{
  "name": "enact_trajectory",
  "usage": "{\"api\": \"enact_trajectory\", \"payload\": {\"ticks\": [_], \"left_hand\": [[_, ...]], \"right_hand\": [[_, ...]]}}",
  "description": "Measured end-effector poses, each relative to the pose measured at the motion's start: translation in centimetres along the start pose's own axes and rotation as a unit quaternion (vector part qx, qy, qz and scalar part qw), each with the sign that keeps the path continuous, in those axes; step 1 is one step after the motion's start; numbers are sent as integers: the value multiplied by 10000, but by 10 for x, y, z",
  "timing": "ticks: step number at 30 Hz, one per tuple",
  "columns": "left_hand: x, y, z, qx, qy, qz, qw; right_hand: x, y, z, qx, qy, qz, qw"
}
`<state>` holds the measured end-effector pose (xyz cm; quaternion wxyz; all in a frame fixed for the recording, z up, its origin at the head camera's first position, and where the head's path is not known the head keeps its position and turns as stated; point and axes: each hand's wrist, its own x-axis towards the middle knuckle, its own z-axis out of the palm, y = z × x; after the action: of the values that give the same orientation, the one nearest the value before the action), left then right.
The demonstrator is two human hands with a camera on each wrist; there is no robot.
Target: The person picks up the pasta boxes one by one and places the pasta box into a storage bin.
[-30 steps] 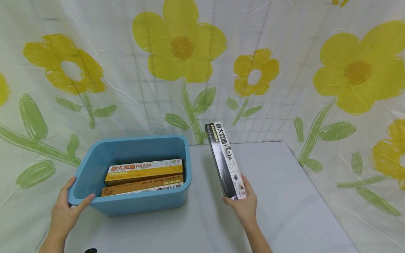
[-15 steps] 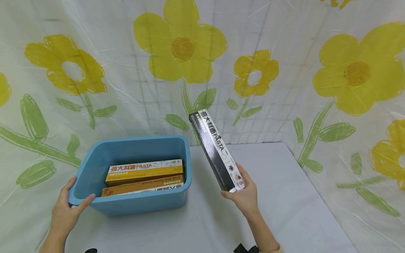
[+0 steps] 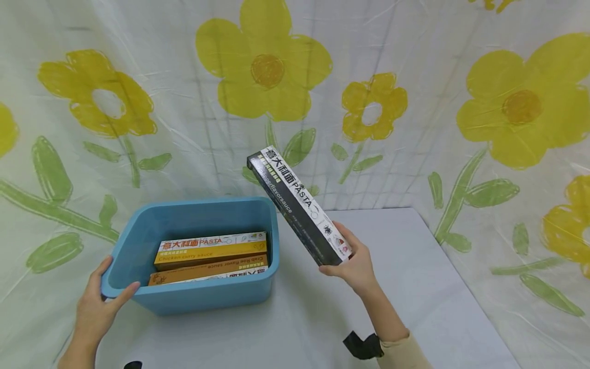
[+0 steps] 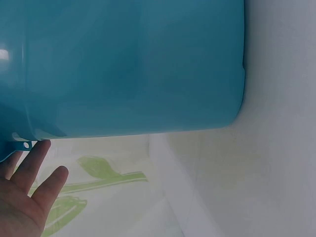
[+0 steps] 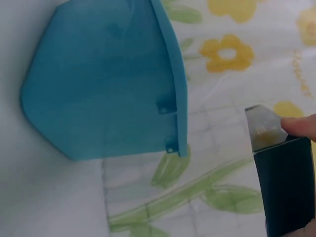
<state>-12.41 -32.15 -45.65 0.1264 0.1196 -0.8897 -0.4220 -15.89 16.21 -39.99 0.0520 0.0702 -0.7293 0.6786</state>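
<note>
A blue plastic bin (image 3: 212, 297) stands on the white table. At its left front corner my left hand (image 3: 94, 307) grips the rim, the thumb over the front edge; fingers (image 4: 32, 165) reach under the rim in the left wrist view. My right hand (image 3: 357, 269) holds a black-and-white pasta box (image 3: 299, 210) by its lower end. The box is raised and tilted, its far end up and leftward beside the bin's right rim. Inside the bin lie a yellow chicken curry pasta box (image 3: 209, 251) and an orange crab roe one (image 3: 207, 269); the front wall partly hides a white-printed face.
Behind the table (image 3: 415, 297) hangs a white curtain (image 3: 175, 77) printed with yellow flowers. A black strap piece (image 3: 363, 346) hangs by the right sleeve (image 3: 403, 353). A small dark object (image 3: 132, 365) shows at the bottom edge.
My right hand has raised the black-and-white pasta box and brought it leftward, tilting its far end towards the bin. The left hand and bin have stayed put.
</note>
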Motion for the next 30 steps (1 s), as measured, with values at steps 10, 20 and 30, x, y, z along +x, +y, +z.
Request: {"api": "enact_trajectory", "payload": {"ticks": [10, 20, 30], "left_hand": [[1, 0, -1, -84, -66, -6, 9999], [0, 0, -1, -109, -159, -13, 9998], [-2, 0, -1, -4, -42, 21, 10000]], "right_hand": [[35, -15, -1, -332, -1417, -383, 9886], [63, -17, 18, -390, -2767, -382, 9594], [85, -29, 40, -908, -3759, -76, 9222]]}}
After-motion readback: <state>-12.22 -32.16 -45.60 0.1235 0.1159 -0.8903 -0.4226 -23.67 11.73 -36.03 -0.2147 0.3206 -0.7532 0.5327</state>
